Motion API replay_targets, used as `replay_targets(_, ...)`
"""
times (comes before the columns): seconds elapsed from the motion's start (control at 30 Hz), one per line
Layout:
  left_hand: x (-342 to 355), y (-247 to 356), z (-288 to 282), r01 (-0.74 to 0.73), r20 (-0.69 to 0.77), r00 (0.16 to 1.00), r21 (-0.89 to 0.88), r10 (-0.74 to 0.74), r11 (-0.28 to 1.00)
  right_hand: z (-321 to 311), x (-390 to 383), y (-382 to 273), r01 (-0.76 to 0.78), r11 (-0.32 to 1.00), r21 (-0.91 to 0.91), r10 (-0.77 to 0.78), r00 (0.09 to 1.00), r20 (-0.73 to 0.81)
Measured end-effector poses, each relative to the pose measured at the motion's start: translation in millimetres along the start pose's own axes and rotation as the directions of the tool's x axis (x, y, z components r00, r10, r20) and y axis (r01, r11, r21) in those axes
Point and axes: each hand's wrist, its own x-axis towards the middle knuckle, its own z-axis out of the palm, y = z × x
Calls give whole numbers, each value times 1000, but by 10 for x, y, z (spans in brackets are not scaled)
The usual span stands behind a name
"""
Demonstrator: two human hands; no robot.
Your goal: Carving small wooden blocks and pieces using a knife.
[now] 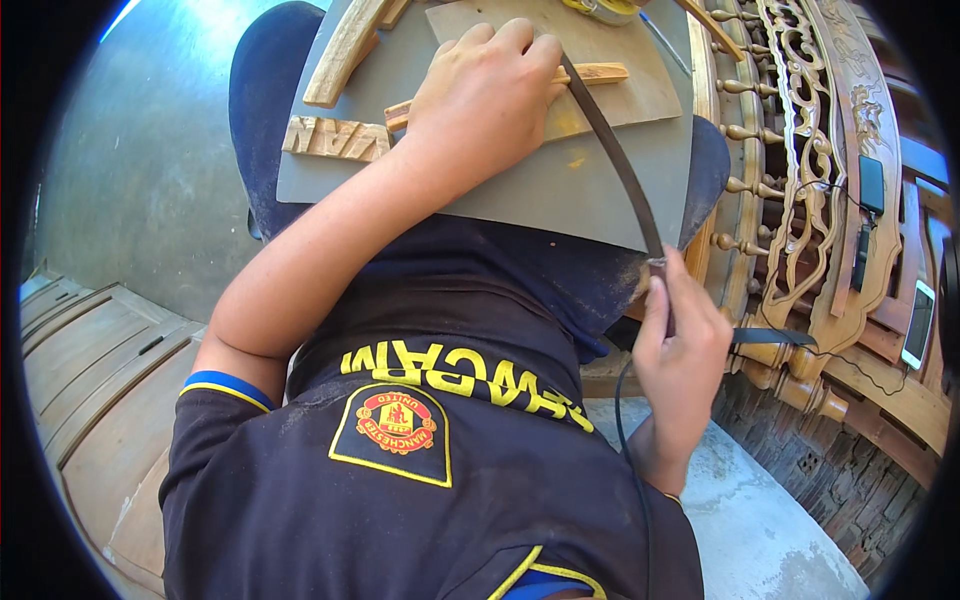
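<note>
My left hand is curled over a slim wooden stick, whose ends show on both sides of it. Beneath the stick lies a flat wooden panel. My right hand grips the lower end of a long, dark, curved strip, perhaps a bowed tool. Something pale is wrapped around the strip just above my right fingers. From there the strip bends up across the stick, and its far end reaches beside my left knuckles. Left of my left wrist lies a carved wooden block.
A grey board rests across my lap. More wooden pieces and a yellow round object lie on its far side. Carved wooden furniture with turned spindles stands close on the right, with a phone and thin cables on it.
</note>
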Motion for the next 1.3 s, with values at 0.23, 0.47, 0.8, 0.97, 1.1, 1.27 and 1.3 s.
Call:
replay_targets(0.23,-27,40,-13,43,-1,999,25,-43,999,57,-106,160,52,996,66,-54,998,35)
replay_targets(0.47,4,-13,-19,-19,-11,1000,-40,18,999,405,176,157,47,991,123,-44,999,-27)
replay_targets(0.8,-24,16,-17,82,-9,997,10,-82,997,336,70,107,118,993,0,-118,993,6)
replay_targets(0.97,-13,-32,-18,21,6,1000,-27,-21,999,519,296,-35,-106,983,153,111,993,-30)
replay_targets(1.1,-22,6,-32,36,6,999,-38,-36,999,647,602,-90,-41,980,196,53,997,-56)
replay_targets(1.27,-36,-12,-11,40,-15,999,-9,-40,999,518,158,103,46,983,177,-31,996,-84)
replay_targets(1.3,-42,-20,-8,48,-16,999,-7,-48,999,487,90,118,50,983,177,-37,996,-78)
